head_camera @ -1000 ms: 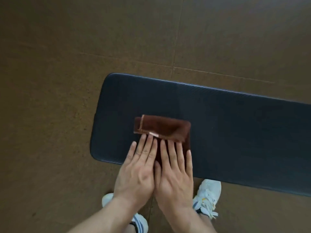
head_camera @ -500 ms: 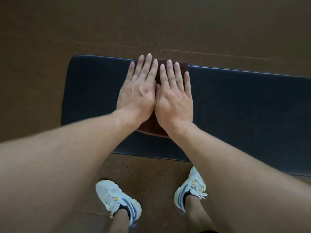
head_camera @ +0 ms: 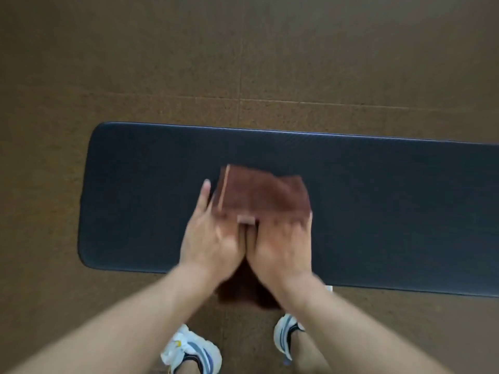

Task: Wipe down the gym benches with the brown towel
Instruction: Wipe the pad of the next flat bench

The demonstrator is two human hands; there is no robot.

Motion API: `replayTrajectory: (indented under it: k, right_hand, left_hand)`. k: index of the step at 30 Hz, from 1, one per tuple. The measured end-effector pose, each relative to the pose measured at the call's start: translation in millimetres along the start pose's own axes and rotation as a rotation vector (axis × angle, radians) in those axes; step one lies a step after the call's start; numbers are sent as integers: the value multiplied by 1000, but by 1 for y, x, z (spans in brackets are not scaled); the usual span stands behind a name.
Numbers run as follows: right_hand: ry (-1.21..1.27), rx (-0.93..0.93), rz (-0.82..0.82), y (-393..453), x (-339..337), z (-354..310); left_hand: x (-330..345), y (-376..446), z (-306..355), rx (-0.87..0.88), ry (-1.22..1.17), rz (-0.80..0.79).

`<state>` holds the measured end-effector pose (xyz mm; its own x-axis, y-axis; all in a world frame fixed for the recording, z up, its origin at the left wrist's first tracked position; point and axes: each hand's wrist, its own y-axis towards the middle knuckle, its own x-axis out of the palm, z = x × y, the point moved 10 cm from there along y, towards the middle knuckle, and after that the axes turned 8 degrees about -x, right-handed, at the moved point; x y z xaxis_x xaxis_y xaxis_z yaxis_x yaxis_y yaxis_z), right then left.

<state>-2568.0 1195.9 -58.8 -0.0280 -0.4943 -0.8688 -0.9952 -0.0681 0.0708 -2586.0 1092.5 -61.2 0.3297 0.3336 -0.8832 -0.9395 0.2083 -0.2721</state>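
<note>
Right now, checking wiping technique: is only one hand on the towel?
No: both the left hand and the right hand lie side by side on the brown towel, pressing it onto the bench.

You won't find any readable text, label, brand or number here: the small pale tag on the brown towel is motion-blurred, and the surface and sneakers carry no legible marks.

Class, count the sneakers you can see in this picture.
2: one sneaker lower centre, below the left forearm; another sneaker to its right, partly hidden by the right forearm.
</note>
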Motion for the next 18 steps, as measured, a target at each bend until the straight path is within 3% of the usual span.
replayTrajectory:
  k: [4,7,9,14,18]
  right_hand:
    - [-140,8,39,107,-3,17]
    - [-170,-27,-233,142,22,37]
    - [-157,-46,-325,135,31,47]
    - [-169,-193,-158,79,3,39]
    - [-254,-141,-137,30,-26,59]
  left_hand:
    - [-14,84,7,-4,146,-45]
    - [-7,108,10,-74,222,-60]
    - [0,93,13,-113,201,-31]
    - [34,24,31,-36,284,-87]
    - [52,13,52,133,357,-195]
